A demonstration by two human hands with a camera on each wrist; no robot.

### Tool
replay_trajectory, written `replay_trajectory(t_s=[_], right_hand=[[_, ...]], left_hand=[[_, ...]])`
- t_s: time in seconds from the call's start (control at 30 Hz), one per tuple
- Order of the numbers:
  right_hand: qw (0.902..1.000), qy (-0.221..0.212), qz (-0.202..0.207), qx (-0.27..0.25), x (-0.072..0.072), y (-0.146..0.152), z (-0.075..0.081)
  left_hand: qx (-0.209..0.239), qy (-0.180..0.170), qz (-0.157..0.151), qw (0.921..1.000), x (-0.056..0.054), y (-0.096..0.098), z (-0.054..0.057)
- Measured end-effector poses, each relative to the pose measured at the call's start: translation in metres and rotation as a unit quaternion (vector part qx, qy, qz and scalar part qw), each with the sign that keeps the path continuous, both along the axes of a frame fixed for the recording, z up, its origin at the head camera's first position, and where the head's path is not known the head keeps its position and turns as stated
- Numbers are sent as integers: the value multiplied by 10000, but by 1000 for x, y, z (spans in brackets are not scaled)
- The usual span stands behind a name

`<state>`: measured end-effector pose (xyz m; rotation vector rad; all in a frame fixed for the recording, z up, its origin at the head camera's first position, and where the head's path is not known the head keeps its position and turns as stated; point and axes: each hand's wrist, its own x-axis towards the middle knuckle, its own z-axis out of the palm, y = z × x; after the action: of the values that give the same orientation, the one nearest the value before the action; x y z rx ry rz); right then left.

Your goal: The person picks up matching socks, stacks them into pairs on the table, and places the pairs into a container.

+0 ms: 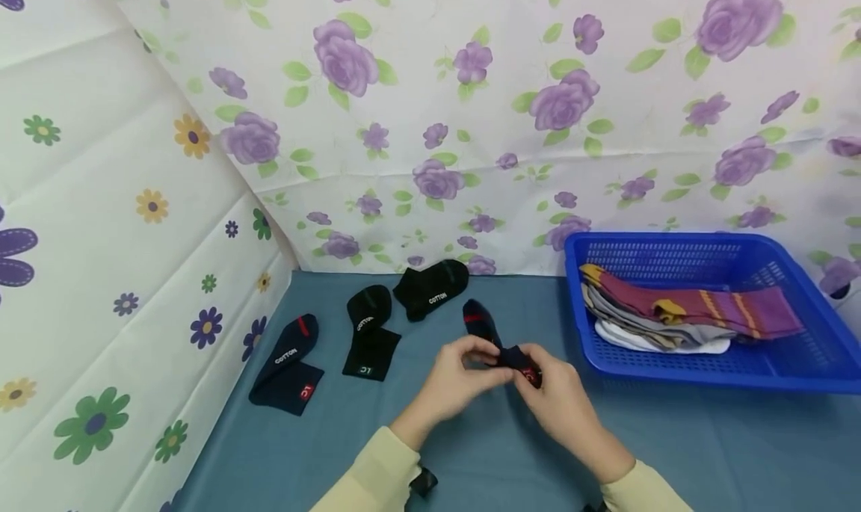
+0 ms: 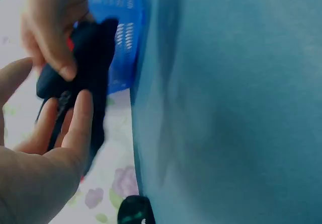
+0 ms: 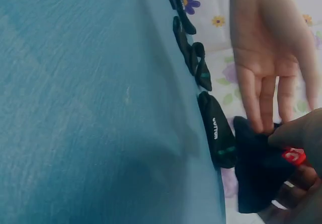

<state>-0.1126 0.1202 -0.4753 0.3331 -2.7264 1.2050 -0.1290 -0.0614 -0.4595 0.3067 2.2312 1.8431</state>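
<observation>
Navy sock [image 1: 514, 357], held above the teal cloth [image 1: 673, 445] between both hands.
Right hand [image 1: 561, 400] pinches the cuff [image 3: 261, 171], apparently to steady it; left hand [image 1: 459, 379] lays extended fingers [image 3: 250, 100] against the sock, thumb apart, probably guiding it.

We find the head view bright, both wrist views dimmer, with soft shadows on the blue cloth [image 2: 236, 73].
</observation>
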Motion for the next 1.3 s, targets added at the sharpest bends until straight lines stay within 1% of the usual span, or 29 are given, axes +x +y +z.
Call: replay_trajectory(t_s=[0.03,0.1,0.17,0.2,0.27,0.37,0.43,0.47,0.57,0.63,0.7,0.77,0.83,0.87,0.93,1.07,1.17,1.23,1.3], right_hand=[[9999,79,18,64,0,-1,-1],[9994,252,92,205,1,-2,-2],[9983,428,232,328,2,-3,-3],[9974,507,347,389,2,-4,-3],[9948,686,542,519,2,-5,-2],[9919,849,729,608,2,-6,-2],[9913,885,776,587,3,-6,-3],[9917,874,787,530,3,-6,-3],[9936,837,737,177,3,-5,-5],[9949,828,560,-145,2,-3,-7],[9948,888,291,-411,1,-2,-8],[9939,959,35,-546,-1,-1,-9],[9936,973,-169,-551,-2,1,-10],[9941,938,-223,-506,-3,2,-10],[9960,748,-289,-394,-4,4,-12],[9990,247,-358,-140,-6,7,-17],[9990,22,-421,-115,-8,10,-22],[9990,-85,-410,-148,-10,11,-24],[9989,-208,-380,-160,-10,13,-26]], left_hand=[[154,-161,225,9995,-3,-1,3],[327,-461,692,9960,-8,-3,9],[487,-722,1022,9909,-16,-3,7],[444,-783,1135,9894,-19,-3,5],[133,-815,1235,9889,-23,-3,5],[-401,-762,1290,9879,-27,-4,0],[-636,-672,1335,9867,-28,-5,-4],[-651,-640,1360,9865,-29,-6,-6],[-461,-548,1388,9877,-31,-11,-9],[-483,-411,1345,9889,-32,-16,-9],[-604,-262,1223,9903,-34,-23,-7],[-860,-66,1046,9908,-34,-31,-4],[-1126,95,895,9896,-34,-40,-2],[-1201,131,865,9889,-34,-44,-1],[-1327,139,913,9868,-33,-52,0],[-1549,139,1263,9797,-30,-64,-2],[-1787,247,1389,9737,-30,-71,-8],[-1904,260,1420,9710,-29,-76,-11],[-1898,170,1361,9722,-27,-80,-13]])
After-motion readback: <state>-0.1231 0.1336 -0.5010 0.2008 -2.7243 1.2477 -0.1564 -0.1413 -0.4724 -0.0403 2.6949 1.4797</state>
